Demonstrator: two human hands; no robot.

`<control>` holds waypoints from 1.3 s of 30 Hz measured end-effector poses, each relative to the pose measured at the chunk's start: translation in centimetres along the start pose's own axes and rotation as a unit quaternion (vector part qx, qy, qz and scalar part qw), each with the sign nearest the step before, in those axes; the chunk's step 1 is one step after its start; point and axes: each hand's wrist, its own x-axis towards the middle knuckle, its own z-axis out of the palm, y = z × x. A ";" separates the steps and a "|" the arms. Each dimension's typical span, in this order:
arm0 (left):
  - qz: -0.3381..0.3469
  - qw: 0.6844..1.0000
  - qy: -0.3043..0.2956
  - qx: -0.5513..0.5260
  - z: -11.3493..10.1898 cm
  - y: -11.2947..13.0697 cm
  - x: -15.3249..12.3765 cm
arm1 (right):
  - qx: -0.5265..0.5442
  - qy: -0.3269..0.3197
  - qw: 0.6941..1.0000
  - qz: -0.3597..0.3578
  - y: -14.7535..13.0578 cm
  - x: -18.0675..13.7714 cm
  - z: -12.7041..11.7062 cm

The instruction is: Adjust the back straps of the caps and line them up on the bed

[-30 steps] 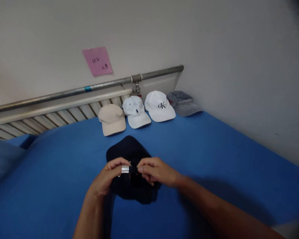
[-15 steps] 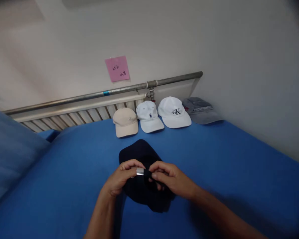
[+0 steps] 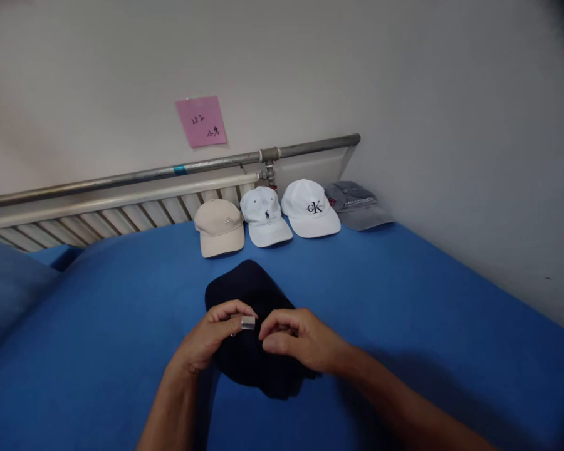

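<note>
A black baseball cap (image 3: pixel 244 363) lies on the blue-covered bed, turned so its back opening faces me. My left hand (image 3: pixel 211 335) pinches the silver metal buckle (image 3: pixel 248 322) on the cap's back strap between thumb and forefinger. Just right of the buckle is my right hand (image 3: pixel 305 338), its fingers curled and closed against the dark cap. The strap seems to be at its fingertips, but black cloth on black hides where the strap ends.
Behind stand a beige cap (image 3: pixel 220 228), a pale cap with a small horse-rider logo (image 3: pixel 266 216), a white cap (image 3: pixel 311 210) and a grey cap (image 3: pixel 360 205) in a row. A radiator (image 3: pixel 136 216), metal pipe (image 3: pixel 141 178) and pink note (image 3: pixel 201 122) are beyond the blue sheet (image 3: pixel 404 300).
The view has swung a little to the right. My right fingertips are closer to the buckle, and the strap that showed between the hands is now hard to see.
</note>
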 end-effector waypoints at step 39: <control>-0.001 0.993 0.005 -0.116 0.0 -0.5 0.1 | 0.236 0.007 0.970 0.052 1.1 0.8 0.3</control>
